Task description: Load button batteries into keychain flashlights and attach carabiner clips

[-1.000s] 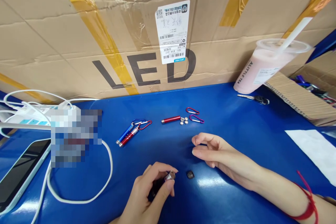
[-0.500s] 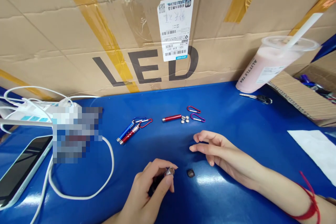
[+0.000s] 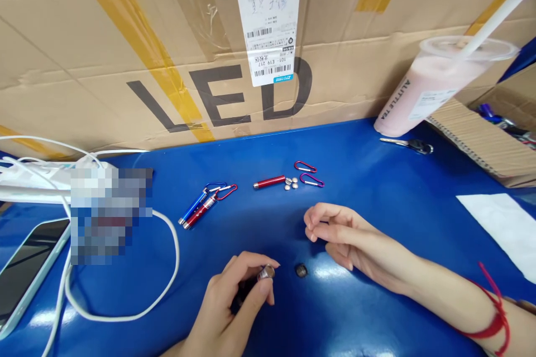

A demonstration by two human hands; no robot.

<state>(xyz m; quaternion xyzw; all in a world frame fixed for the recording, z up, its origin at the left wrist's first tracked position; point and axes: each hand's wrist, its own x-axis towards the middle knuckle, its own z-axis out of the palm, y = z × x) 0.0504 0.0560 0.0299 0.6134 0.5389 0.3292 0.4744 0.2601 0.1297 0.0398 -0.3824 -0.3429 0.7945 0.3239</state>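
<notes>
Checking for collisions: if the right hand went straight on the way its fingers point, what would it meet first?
Right hand: likely the pair of torches; only bare table lies between, though depth is unclear.

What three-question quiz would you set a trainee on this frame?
1. True or false: the small black cap lies between the left hand and the right hand, touched by neither.
2. What is in the left hand's grip? A) a black torch with a silver end; B) a purple clip; C) a drink cup.
3. How many loose carabiners lie beside the button cells?
Key: 1 true; 2 A; 3 two.
</notes>
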